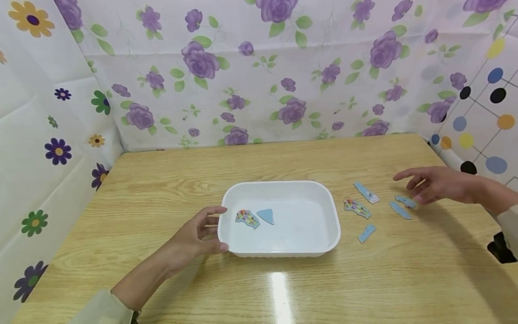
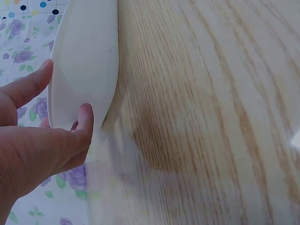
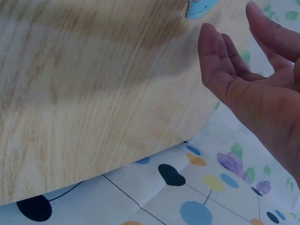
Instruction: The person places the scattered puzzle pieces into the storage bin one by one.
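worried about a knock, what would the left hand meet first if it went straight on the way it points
The white tray: its left end lies straight ahead of the left hand, whose fingertips are at the rim. The palm's gap is unclear.

White tray (image 1: pixel 299 227), five pieces (image 1: pixel 367 234) on table (image 1: pixel 162 189) (wood-grained)

My right hand (image 3: pixel 262 101) enters from the right, its fingers loosely bent, one digit standing apart from the others. Just beyond my nearest fingertip lies a light-blue piece (image 3: pixel 201 8), cut off by the upper edge; my hand is not gripping it. Soft shadows band the wood-grained tabletop (image 3: pixel 93 126). Below its edge: white cloth with coloured dots (image 3: pixel 195 213) joined by dark lines; at right, purple flowers (image 3: pixel 230 162) with green leaves.
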`<state>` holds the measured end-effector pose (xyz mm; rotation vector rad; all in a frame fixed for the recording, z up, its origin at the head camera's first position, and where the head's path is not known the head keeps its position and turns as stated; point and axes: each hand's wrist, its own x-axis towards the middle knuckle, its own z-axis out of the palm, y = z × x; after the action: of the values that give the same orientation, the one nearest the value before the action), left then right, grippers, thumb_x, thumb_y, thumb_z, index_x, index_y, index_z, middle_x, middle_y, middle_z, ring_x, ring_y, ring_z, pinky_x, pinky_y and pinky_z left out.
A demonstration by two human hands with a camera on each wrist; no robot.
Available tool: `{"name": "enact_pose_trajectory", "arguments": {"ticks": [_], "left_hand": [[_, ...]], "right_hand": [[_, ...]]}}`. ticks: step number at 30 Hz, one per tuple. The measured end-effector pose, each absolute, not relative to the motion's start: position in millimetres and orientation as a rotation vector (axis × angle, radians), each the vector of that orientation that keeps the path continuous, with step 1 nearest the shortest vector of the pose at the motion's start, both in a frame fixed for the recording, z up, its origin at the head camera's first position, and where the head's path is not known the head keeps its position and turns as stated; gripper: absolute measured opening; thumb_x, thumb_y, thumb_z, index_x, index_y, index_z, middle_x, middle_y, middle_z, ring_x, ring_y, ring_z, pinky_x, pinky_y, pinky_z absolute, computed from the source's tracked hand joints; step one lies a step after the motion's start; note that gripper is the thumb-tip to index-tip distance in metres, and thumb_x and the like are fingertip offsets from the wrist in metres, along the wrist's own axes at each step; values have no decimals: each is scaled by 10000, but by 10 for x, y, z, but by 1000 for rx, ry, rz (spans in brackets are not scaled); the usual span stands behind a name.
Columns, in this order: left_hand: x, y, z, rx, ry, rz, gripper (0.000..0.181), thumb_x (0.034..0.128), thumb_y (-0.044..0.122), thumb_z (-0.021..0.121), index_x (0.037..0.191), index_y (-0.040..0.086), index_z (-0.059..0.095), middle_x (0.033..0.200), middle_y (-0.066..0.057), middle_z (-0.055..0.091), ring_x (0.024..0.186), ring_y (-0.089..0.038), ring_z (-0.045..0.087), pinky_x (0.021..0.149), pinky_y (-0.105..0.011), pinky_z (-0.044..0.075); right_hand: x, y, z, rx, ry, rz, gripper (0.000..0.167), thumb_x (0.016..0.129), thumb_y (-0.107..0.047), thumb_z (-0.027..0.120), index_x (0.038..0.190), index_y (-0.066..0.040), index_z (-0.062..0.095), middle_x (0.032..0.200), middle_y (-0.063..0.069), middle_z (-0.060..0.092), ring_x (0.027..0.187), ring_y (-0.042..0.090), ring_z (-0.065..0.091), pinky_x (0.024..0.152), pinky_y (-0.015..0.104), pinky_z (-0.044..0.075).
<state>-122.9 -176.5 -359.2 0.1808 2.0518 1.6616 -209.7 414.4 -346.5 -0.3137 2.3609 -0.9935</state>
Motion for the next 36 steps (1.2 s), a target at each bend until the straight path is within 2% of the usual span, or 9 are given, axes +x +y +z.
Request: {"name": "enact_pose_trajectory", "arguments": {"ticks": [4, 7, 10, 13, 19, 26, 36], "left_hand": [[-1235, -1769, -3599, 189, 2046, 1666, 833, 777, 108, 802, 1457, 178, 327, 1412, -179, 385, 1290, -343, 429, 967, -412, 471], [-1236, -1770, -3597, 190, 2043, 1667, 835, 778, 114, 804, 1458, 179, 323, 1413, -172, 385, 1293, -340, 426, 970, -414, 470], [-1234, -1768, -3594, 189, 2044, 1667, 830, 781, 115, 802, 1457, 183, 324, 1410, -166, 387, 1294, -339, 425, 972, -418, 467], [-1236, -1767, -3598, 195, 2043, 1667, 819, 787, 110, 796, 1454, 192, 328, 1413, -170, 383, 1297, -342, 423, 977, -423, 464], [-1235, -1770, -3605, 191, 2044, 1672, 826, 780, 108, 800, 1454, 195, 330, 1412, -173, 384, 1298, -340, 424, 979, -419, 461], [-1234, -1776, -3611, 186, 2047, 1676, 832, 775, 112, 806, 1455, 185, 331, 1403, -166, 392, 1292, -333, 431, 975, -415, 464], [-1235, -1789, -3621, 190, 2032, 1676, 831, 773, 123, 810, 1451, 194, 334, 1403, -169, 386, 1292, -337, 429, 969, -417, 470]], "right_hand": [[-2091, 4172, -3537, -367, 2344, -993, 643, 861, -105, 703, 1430, -119, 402, 1306, 263, 402, 1158, 252, 493, 781, 308, 525], [-2091, 4194, -3602, -419, 2362, -986, 636, 851, -79, 698, 1420, -103, 415, 1279, 224, 424, 1076, 118, 505, 773, 274, 508], [-2069, 4211, -3669, -478, 2437, -943, 621, 836, -76, 714, 1398, -90, 451, 1258, 189, 436, 1041, 90, 501, 782, 234, 481], [-2032, 4231, -3733, -492, 2527, -877, 621, 813, -84, 742, 1381, -106, 491, 1265, 165, 434, 1039, 92, 491, 795, 218, 461], [-2004, 4248, -3816, -459, 2608, -809, 633, 769, -83, 768, 1354, -157, 537, 1230, 146, 443, 1046, 207, 469, 794, 260, 441], [-2006, 4239, -3905, -528, 2692, -822, 554, 768, -39, 762, 1285, -157, 601, 1101, 87, 480, 907, 146, 407, 738, 260, 394], [-2004, 4260, -3987, -579, 2755, -854, 466, 757, -27, 772, 1193, -150, 664, 1060, 49, 494, 860, 112, 402, 694, 251, 391]]}}
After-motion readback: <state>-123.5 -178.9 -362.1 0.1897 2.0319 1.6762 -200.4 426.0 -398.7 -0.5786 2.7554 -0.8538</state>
